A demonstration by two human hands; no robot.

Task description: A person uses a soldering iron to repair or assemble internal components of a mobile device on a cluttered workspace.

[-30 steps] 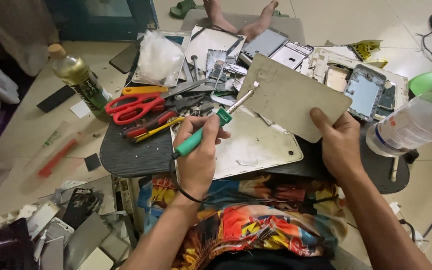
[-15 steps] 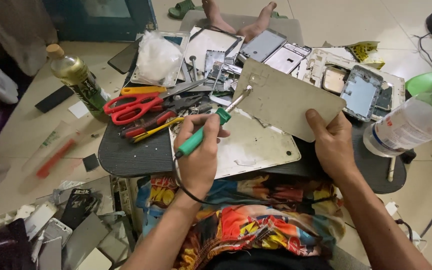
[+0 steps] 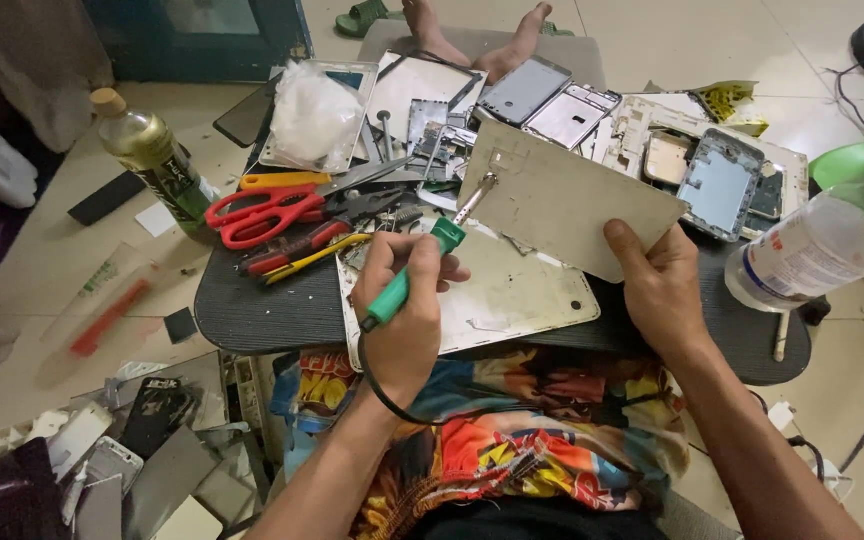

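Left hand: my left hand [image 3: 407, 305] is wrapped in a closed fist round the green handle of the soldering iron [image 3: 422, 265], thumb on top, fingers curled under.
Iron: the handle sits inside my fist and slants up to the right; its metal tip [image 3: 480, 192] sticks out past my knuckles, well clear of my fingers, and meets the left edge of the plate.
Cord: a black cord [image 3: 377, 380] drops from the near end of the handle and loops under my wrist.
Right hand: my right hand [image 3: 664, 285] pinches the metal plate [image 3: 567, 200], thumb on the near face, fingers hidden behind it.
Plate: it is tilted up off the board, my grip at its near right corner, so most of it stretches left and far from my hand toward the iron.
Under the plate: a second flat silver panel [image 3: 512, 295] lies on the dark oval board [image 3: 252, 310], just near of the raised plate and between my 2 hands.
Left of the iron: red-handled scissors [image 3: 262, 212] and screwdrivers with red and yellow handles [image 3: 302, 250] lie on the board.
Far left: a green glass bottle [image 3: 157, 160] stands on the floor.
Right: a clear plastic bottle [image 3: 817, 245] lies tilted by the board's right edge, just right of my right hand.
Far side: phone frames and back covers [image 3: 552, 110] are heaped beyond the plate.
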